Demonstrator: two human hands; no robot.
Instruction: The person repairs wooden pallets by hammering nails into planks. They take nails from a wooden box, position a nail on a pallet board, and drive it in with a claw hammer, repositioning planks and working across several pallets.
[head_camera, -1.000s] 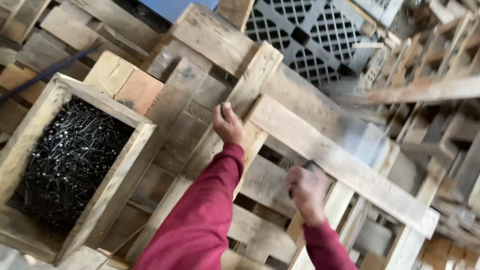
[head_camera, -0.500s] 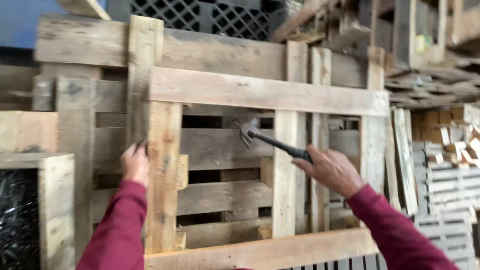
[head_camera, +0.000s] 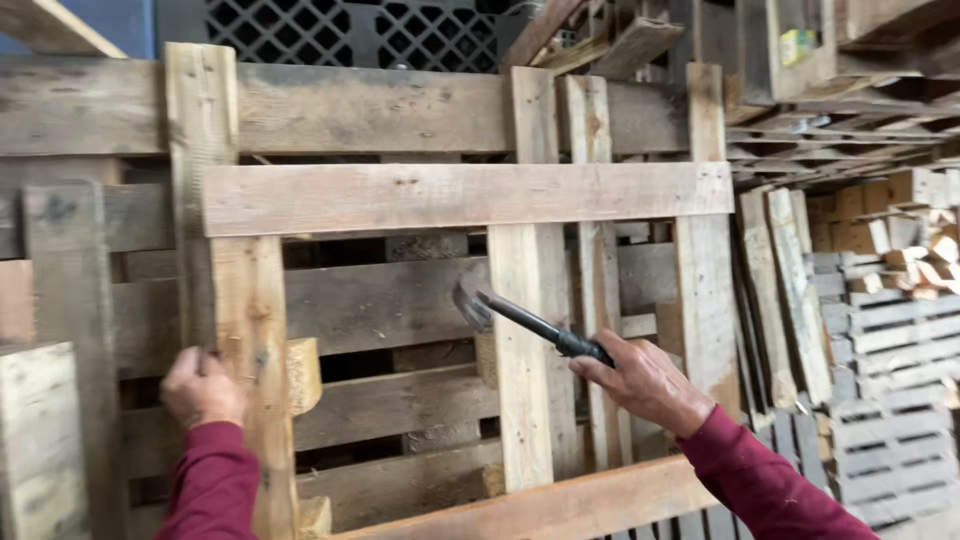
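Observation:
A weathered wooden pallet (head_camera: 460, 195) stands upright in front of me. My left hand (head_camera: 202, 386) grips the edge of its left vertical board (head_camera: 250, 330). A black hammer (head_camera: 515, 318) is held by its handle in my right hand (head_camera: 645, 380), its claw head hovering beside the left edge of the middle vertical board (head_camera: 525, 350), close to a wooden block. Both arms wear dark red sleeves.
More pallets lean behind the one I hold. Stacks of pallets and cut wooden blocks (head_camera: 900, 215) fill the right side. Grey slatted pallets (head_camera: 880, 400) lean at lower right. A black plastic lattice pallet (head_camera: 350, 35) sits at the top. A wooden box edge (head_camera: 40, 440) is at lower left.
The view has swung from looking down at a nail-filled box to facing the upright pallet. The right hand with the hammer has dropped lower and a little right; the left hand has slid down the board.

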